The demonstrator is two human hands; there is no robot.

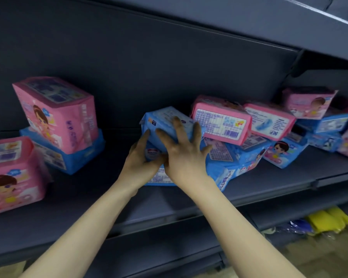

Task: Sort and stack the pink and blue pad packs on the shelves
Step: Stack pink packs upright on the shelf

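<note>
Head view of a dark grey metal shelf (189, 199) in a dim aisle. Both hands meet at a soft, plastic-wrapped blue pad pack (165, 125) that sits tilted on top of a second blue pack (159, 175) lying flat on the shelf. The left hand (141, 159) cups the lower left end of the upper pack, thumb raised along its side. The right hand (185, 151) lies spread over its front face and top, fingers splayed rather than curled. Together they appear to grip the pack, though the contact underneath is hidden.

The pack's long axis runs from the near left to the far right, directly ahead of both hands. Its right end touches a pink plastic-wrapped pad pack (221, 123) that heads an unsorted heap of pink and blue packs on the right.

To the left, well apart, a pink pack stands on a flat blue pack (68, 155), and another pink pack (14, 173) stands near the shelf edge. Bare shelf lies between the hands and that group, so a leftward carry looks unobstructed. Yellow and blue goods (325, 219) lie on a lower shelf.
</note>
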